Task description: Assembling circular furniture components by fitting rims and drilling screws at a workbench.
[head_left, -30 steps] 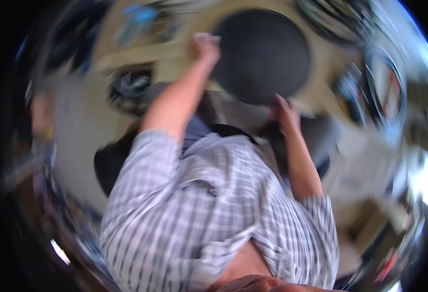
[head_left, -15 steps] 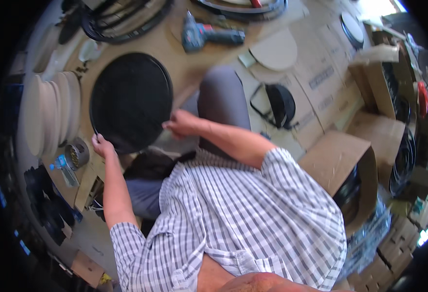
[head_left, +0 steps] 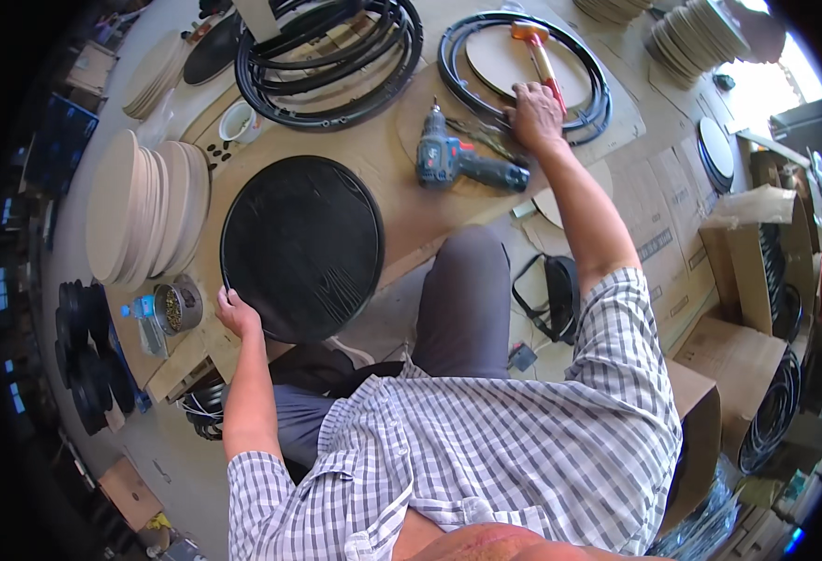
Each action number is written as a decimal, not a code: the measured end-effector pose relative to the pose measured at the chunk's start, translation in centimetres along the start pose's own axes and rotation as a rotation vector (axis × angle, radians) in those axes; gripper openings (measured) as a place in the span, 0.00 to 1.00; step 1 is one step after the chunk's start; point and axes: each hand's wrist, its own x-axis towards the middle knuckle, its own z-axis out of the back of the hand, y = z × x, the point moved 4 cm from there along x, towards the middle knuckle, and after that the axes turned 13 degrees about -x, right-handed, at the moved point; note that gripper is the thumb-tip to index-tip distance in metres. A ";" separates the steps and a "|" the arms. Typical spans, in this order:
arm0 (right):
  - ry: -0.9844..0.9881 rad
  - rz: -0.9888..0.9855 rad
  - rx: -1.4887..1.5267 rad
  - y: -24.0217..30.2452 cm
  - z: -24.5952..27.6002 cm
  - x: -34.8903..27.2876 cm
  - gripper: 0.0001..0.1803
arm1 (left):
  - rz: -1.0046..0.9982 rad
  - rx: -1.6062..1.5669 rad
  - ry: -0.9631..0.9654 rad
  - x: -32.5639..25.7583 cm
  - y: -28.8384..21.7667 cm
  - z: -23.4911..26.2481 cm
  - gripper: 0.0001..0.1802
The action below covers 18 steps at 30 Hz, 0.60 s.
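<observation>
My left hand (head_left: 238,311) grips the lower left edge of a round black covered disc (head_left: 303,248), fingers closed on its rim. The disc lies over the board, its lower edge near my lap, and its cover is creased at the lower right. Stretched out to the far side, my right hand (head_left: 535,117) has its fingers extended beside the handle of a hammer (head_left: 543,67) with an orange head. That hammer rests across a pale round board (head_left: 495,56) inside black hoops (head_left: 448,58). Nearby, a blue-grey cordless drill (head_left: 453,161) lies on its side.
Stacked pale discs (head_left: 116,210) stand at the left, beside a tin of small fasteners (head_left: 179,306) and a plastic bottle (head_left: 144,313). More black hoops (head_left: 336,117) lie at the back. A black pouch (head_left: 560,294) and open cardboard boxes (head_left: 733,360) are on the right.
My right hand has left the black disc's side and moved far forward to the hammer. My left hand stays on the disc's edge. The whole view has shifted, showing more of the far side.
</observation>
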 end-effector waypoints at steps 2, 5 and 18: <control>0.079 0.049 -0.065 -1.7 -2.6 1.9 0.27 | 0.026 0.025 -0.018 -0.6 -0.7 -0.2 0.23; 0.156 0.135 -0.146 -1.9 -4.4 3.5 0.32 | 0.064 0.071 -0.040 -1.3 -1.2 0.5 0.23; -0.015 0.595 -0.501 -1.2 -4.1 5.3 0.09 | 0.035 0.129 -0.026 -1.3 -2.4 0.2 0.23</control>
